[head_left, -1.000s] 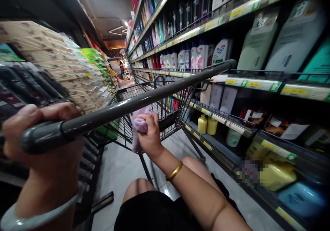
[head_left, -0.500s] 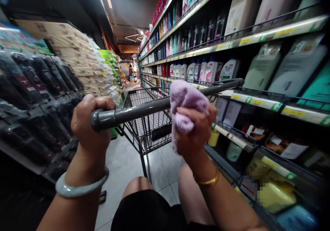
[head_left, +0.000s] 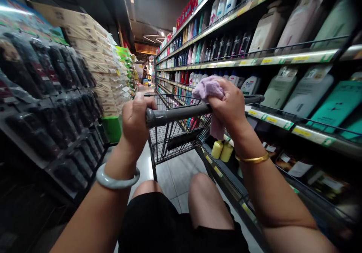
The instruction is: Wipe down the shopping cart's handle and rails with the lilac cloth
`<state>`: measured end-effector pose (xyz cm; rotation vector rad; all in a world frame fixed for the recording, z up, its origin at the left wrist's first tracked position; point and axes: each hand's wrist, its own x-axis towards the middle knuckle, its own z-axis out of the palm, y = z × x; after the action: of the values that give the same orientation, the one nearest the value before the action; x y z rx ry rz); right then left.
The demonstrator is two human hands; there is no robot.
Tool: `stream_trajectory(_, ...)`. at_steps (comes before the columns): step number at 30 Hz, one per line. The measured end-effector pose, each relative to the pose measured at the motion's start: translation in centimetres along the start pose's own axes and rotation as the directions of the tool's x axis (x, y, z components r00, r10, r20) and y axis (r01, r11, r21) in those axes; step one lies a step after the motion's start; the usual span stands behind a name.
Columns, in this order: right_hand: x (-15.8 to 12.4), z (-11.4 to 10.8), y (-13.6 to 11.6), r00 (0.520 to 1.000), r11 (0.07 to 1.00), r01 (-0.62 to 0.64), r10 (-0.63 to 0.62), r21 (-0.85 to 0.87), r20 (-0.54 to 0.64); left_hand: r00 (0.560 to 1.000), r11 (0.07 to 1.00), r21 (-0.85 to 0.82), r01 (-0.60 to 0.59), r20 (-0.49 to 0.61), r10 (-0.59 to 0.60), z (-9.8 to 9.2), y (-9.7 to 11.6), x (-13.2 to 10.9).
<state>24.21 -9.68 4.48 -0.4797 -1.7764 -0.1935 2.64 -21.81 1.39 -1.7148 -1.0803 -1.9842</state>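
Note:
My left hand [head_left: 135, 121] is closed at the left end of the grey handle [head_left: 181, 113] of a shopping cart, its thumb up and fingers curling over the far side. A pale bangle circles that wrist. My right hand [head_left: 230, 102] grips a light purple cloth [head_left: 207, 88] and presses it on the handle toward its right part. Part of the cloth bunches above the bar, and a loose end hangs below it. Ahead of the handle is the black wire basket [head_left: 162, 140] of the cart, seen through its mesh.
On the right, long shelves [head_left: 283, 59] carry many bottles, with a teal bottle [head_left: 332, 104] close by and yellow bottles [head_left: 217, 149] lower down. A rack of dark packaged goods [head_left: 53, 132] and stacked boxes [head_left: 85, 53] line the left. A person [head_left: 144, 71] stands far down the tiled aisle.
My right hand has turned over the top of the handle with the cloth and moved right and up. My left hand stays at the handle's end. The view has shifted, and the cart handle sits more level.

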Motion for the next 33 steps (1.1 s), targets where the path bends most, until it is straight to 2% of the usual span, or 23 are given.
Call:
stream_trajectory(3,-0.3,0.2,0.1,0.998,0.996,0.062,-0.062,0.068,-0.012,0.998,0.999,0.036,0.028,-0.052,-0.026,0.4,1.1,-0.5)
stream_trajectory(6,-0.6,0.2,0.0,0.995,0.983,0.095,-0.088,0.156,-0.052,0.995,0.995,0.027,0.097,-0.017,-0.097,0.7,1.9,-0.9)
stream_trajectory(9,-0.3,-0.3,0.1,0.999,0.99,0.03,-0.027,0.135,-0.025,0.994,0.993,0.058,0.107,0.028,-0.108,1.0,2.4,-1.2)
stream_trajectory(11,0.2,-0.5,-0.3,0.999,0.998,-0.029,0.027,0.062,0.03,0.995,0.991,0.092,0.093,0.013,-0.095,1.2,2.5,-1.4)
stream_trajectory(13,0.6,-0.5,-1.5,0.991,0.998,-0.061,0.06,0.002,0.116,0.996,0.989,0.115,0.089,-0.025,-0.087,1.3,2.6,-1.6)
stream_trajectory(15,1.0,-0.3,-3.5,0.977,0.999,-0.05,0.045,0.019,0.208,0.996,0.988,0.128,0.089,-0.044,-0.084,1.4,2.5,-1.8)
stream_trajectory(19,1.1,-0.1,-6.9,0.949,0.97,0.044,-0.115,0.239,0.293,0.998,0.984,0.167,0.066,-0.023,-0.063,1.2,2.7,-2.1)
stream_trajectory(22,1.4,-0.3,-6.2,0.936,0.956,0.071,-0.163,0.285,0.312,0.999,0.973,0.227,0.046,-0.022,-0.042,1.0,3.3,-2.3)
stream_trajectory(25,2.2,-0.6,-3.8,0.924,0.988,-0.017,-0.044,0.156,0.38,0.999,0.978,0.206,-0.001,0.039,-0.007,0.6,3.6,-2.3)
stream_trajectory(27,2.6,-0.8,-3.2,0.904,0.992,-0.078,0.027,0.102,0.427,0.996,0.994,0.109,0.004,0.083,-0.013,0.0,2.5,-2.0)
stream_trajectory(29,2.8,-1.0,-4.0,0.882,0.983,-0.098,0.014,0.154,0.47,0.996,0.997,0.069,0.043,0.079,-0.048,-0.7,0.2,-1.5)
stream_trajectory(31,2.6,-1.2,-5.7,0.877,0.961,-0.067,-0.072,0.27,0.475,0.99,0.978,0.185,0.093,0.084,-0.111,-1.5,-3.1,-1.2)
stream_trajectory(33,2.1,-1.4,-7.3,0.888,0.924,0.017,-0.189,0.382,0.419,0.953,0.932,0.304,0.198,0.161,-0.255,-2.2,-6.3,-1.2)
